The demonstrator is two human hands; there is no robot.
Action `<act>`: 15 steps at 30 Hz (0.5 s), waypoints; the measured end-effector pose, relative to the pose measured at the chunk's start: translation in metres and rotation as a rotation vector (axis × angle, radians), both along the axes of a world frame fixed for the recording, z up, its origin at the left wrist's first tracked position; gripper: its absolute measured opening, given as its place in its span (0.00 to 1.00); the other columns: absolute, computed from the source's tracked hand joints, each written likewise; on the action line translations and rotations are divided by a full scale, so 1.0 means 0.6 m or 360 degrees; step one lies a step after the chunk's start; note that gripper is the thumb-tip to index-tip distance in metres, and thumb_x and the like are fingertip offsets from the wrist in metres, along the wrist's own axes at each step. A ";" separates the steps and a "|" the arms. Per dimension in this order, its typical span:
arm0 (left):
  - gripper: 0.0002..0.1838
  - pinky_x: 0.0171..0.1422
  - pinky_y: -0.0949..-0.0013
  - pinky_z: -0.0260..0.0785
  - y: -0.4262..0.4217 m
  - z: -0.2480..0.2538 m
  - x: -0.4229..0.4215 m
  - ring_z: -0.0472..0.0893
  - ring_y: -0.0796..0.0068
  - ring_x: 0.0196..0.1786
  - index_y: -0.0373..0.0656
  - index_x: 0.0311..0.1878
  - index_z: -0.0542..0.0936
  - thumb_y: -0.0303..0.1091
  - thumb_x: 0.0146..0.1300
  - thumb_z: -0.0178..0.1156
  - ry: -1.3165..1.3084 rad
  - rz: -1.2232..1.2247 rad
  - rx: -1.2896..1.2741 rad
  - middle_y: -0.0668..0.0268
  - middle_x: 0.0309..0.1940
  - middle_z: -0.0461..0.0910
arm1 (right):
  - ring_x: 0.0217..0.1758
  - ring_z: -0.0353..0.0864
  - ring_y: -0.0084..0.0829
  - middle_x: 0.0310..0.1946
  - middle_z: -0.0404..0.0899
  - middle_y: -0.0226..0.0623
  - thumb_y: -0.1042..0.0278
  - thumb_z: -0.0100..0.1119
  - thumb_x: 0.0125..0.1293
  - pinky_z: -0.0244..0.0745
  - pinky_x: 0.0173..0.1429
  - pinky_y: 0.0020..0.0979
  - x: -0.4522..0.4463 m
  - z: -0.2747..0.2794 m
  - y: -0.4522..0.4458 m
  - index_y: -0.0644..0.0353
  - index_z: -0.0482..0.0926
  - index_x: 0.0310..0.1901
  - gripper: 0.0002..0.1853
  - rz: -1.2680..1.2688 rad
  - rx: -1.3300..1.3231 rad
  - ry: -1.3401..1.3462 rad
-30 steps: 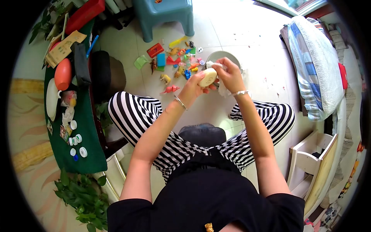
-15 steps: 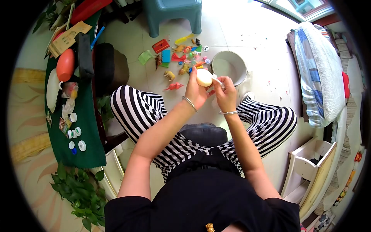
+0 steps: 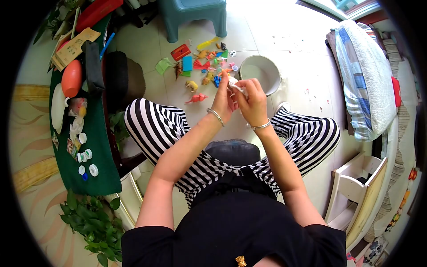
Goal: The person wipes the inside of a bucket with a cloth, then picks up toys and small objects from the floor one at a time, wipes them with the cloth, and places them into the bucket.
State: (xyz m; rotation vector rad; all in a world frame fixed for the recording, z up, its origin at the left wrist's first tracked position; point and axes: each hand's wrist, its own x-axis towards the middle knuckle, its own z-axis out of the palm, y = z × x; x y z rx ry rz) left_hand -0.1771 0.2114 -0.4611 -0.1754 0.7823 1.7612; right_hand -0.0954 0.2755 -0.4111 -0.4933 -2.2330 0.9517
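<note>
My left hand (image 3: 222, 100) is closed around a pale, round object (image 3: 232, 80), now mostly hidden by my fingers; its kind is unclear. Close against it, my right hand (image 3: 253, 103) pinches a thin white strip (image 3: 238, 88), perhaps cloth or tissue. Both hands are over the floor, between the striped trouser legs. Just beyond them lies a spread of small toys, among them a red toy dinosaur (image 3: 196, 98), a yellow toy animal (image 3: 191, 85) and a blue block-like piece (image 3: 187, 61). A whitish bucket (image 3: 276, 82) stands right of the hands.
A blue-green stool (image 3: 194, 18) stands at the back. On the left, a green-covered table (image 3: 104, 171) carries white caps, a red-orange rounded object (image 3: 72, 78) and a black case (image 3: 92, 66). Small scraps lie on the floor beyond the bucket. Bedding (image 3: 364, 80) is at right.
The pale round object has turned or dropped between my hands and shows much less. My right hand has moved left and closer to my left hand. The view has shifted slightly.
</note>
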 end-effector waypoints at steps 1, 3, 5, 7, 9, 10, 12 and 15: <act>0.24 0.42 0.73 0.69 0.000 0.001 -0.001 0.75 0.80 0.37 0.54 0.47 0.72 0.62 0.63 0.41 -0.0001 0.0000 0.0002 0.74 0.38 0.75 | 0.29 0.75 0.40 0.30 0.72 0.40 0.74 0.60 0.53 0.71 0.33 0.33 -0.002 0.000 0.007 0.60 0.75 0.34 0.07 -0.0027 0.0013 0.0032; 0.22 0.44 0.74 0.67 -0.002 0.007 -0.006 0.74 0.82 0.39 0.54 0.49 0.72 0.59 0.65 0.40 0.0192 -0.0059 -0.0115 0.75 0.41 0.75 | 0.29 0.76 0.35 0.28 0.73 0.38 0.72 0.61 0.53 0.71 0.33 0.31 0.001 -0.011 0.019 0.61 0.74 0.35 0.08 -0.0064 0.0063 0.0058; 0.18 0.46 0.75 0.64 0.002 -0.009 -0.009 0.73 0.83 0.41 0.55 0.51 0.71 0.53 0.67 0.42 0.0343 -0.0085 -0.0113 0.75 0.42 0.75 | 0.28 0.75 0.29 0.26 0.74 0.35 0.71 0.63 0.53 0.70 0.33 0.29 0.009 -0.027 0.024 0.61 0.74 0.36 0.10 -0.0187 -0.0536 0.0061; 0.14 0.41 0.75 0.65 0.005 -0.004 -0.008 0.74 0.84 0.37 0.53 0.47 0.70 0.50 0.67 0.45 0.0622 0.0004 -0.0124 0.75 0.37 0.75 | 0.27 0.73 0.22 0.26 0.75 0.33 0.70 0.63 0.55 0.69 0.32 0.24 0.022 -0.049 0.034 0.62 0.72 0.38 0.13 -0.0214 -0.0615 0.0041; 0.15 0.45 0.75 0.66 0.004 -0.007 -0.005 0.74 0.84 0.43 0.52 0.54 0.69 0.43 0.69 0.44 0.0552 -0.0064 -0.0053 0.74 0.45 0.75 | 0.28 0.73 0.19 0.27 0.76 0.32 0.68 0.63 0.56 0.68 0.31 0.21 0.035 -0.063 0.042 0.63 0.71 0.40 0.14 -0.0231 -0.0854 0.0027; 0.15 0.46 0.73 0.67 0.004 -0.010 -0.003 0.74 0.83 0.44 0.50 0.55 0.69 0.42 0.68 0.46 0.0629 -0.0120 -0.0076 0.73 0.46 0.75 | 0.28 0.72 0.16 0.28 0.76 0.31 0.67 0.63 0.57 0.67 0.31 0.18 0.041 -0.075 0.046 0.63 0.70 0.41 0.15 -0.0200 -0.0935 0.0099; 0.15 0.47 0.72 0.69 0.007 -0.010 0.007 0.75 0.81 0.46 0.48 0.55 0.68 0.40 0.68 0.47 0.0706 -0.0190 -0.0102 0.72 0.47 0.75 | 0.28 0.72 0.16 0.28 0.76 0.29 0.67 0.62 0.58 0.67 0.31 0.18 0.052 -0.085 0.051 0.63 0.70 0.41 0.14 -0.0261 -0.1193 0.0133; 0.17 0.51 0.70 0.71 0.014 -0.013 0.018 0.75 0.77 0.50 0.43 0.56 0.67 0.36 0.66 0.50 0.0765 -0.0190 -0.0022 0.69 0.48 0.75 | 0.27 0.71 0.15 0.27 0.75 0.26 0.66 0.61 0.60 0.66 0.29 0.17 0.069 -0.094 0.062 0.61 0.71 0.39 0.11 -0.0326 -0.1596 0.0221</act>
